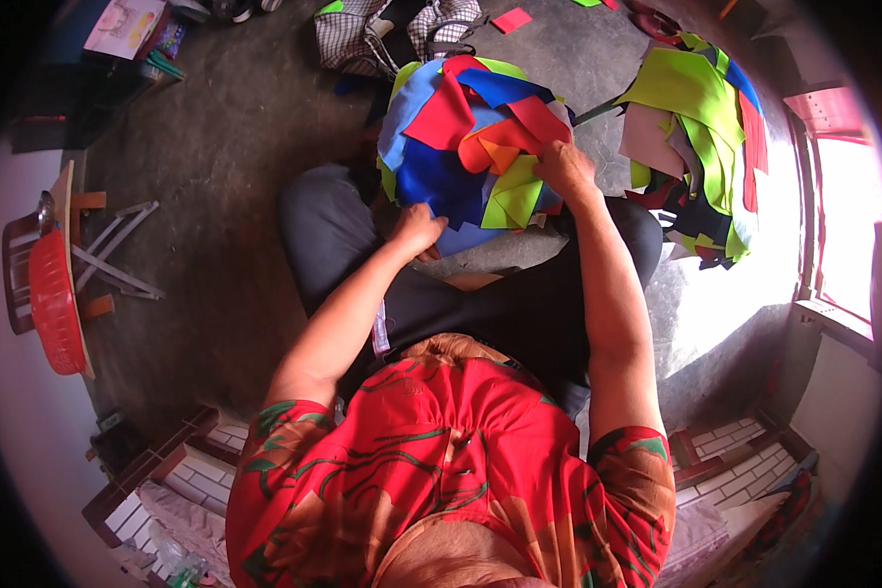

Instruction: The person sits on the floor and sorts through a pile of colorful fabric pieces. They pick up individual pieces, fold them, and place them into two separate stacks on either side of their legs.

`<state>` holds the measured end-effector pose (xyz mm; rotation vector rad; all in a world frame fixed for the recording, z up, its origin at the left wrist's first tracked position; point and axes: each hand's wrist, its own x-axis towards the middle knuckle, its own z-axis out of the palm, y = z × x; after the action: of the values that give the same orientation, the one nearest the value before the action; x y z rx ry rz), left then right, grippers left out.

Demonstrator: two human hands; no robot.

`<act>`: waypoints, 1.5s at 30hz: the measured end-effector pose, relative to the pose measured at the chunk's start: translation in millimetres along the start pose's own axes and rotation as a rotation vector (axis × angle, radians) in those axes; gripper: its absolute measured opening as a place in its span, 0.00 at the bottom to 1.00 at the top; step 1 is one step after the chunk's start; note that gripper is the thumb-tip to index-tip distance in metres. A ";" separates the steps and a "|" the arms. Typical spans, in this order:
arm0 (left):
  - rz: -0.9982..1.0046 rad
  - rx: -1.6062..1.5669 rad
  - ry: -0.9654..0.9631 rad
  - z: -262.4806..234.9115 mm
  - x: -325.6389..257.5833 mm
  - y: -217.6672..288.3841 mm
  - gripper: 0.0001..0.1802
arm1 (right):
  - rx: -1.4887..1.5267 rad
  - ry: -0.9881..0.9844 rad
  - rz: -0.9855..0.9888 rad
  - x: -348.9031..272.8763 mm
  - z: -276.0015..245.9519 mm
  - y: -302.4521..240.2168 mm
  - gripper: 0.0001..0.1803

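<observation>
A rounded heap of bright cloth pieces [441, 113] in red, blue, lime green and orange sits between my crossed legs. At its near left edge, my left hand [418, 230] is closed, pinching the border of a dark blue cloth piece [441, 181]; its fingertips are partly hidden. My right hand [565, 169] is closed at the heap's right edge, gripping cloth beside a lime green piece [510, 196] and below a red one [541, 120]. An orange triangular scrap [500, 157] lies on top, between the hands. Whatever holds the heap underneath is hidden.
Another tall pile of cloth pieces [691, 93] stands at the right, in sunlight near a window. A checked cloth bag [358, 34] lies beyond the heap. At the far left are a red plastic basket [54, 304] and a folding metal stand [118, 250].
</observation>
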<state>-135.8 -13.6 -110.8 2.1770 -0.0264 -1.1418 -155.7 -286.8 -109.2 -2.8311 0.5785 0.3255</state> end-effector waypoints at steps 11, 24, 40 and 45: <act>-0.062 0.461 -0.261 -13.8 -14.8 29.0 0.24 | 1.064 -0.418 -0.187 -7.8 -54.8 -3.3 0.14; 0.602 -0.631 -0.360 -22.4 -3.3 34.8 0.43 | 1.437 -0.626 -0.304 -28.6 -56.3 -33.3 0.13; 0.338 -0.221 -0.389 -0.6 10.1 15.2 0.28 | 0.653 -0.552 -0.413 -28.9 -44.2 -40.3 0.34; 0.401 -0.298 -0.292 -9.2 8.9 14.5 0.35 | 0.762 -0.857 -0.580 -32.7 -47.6 -46.8 0.29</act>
<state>-119.5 -22.5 -105.4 1.6370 -0.3784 -1.1344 -157.9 -246.2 -47.1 -1.7589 -0.2619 0.8856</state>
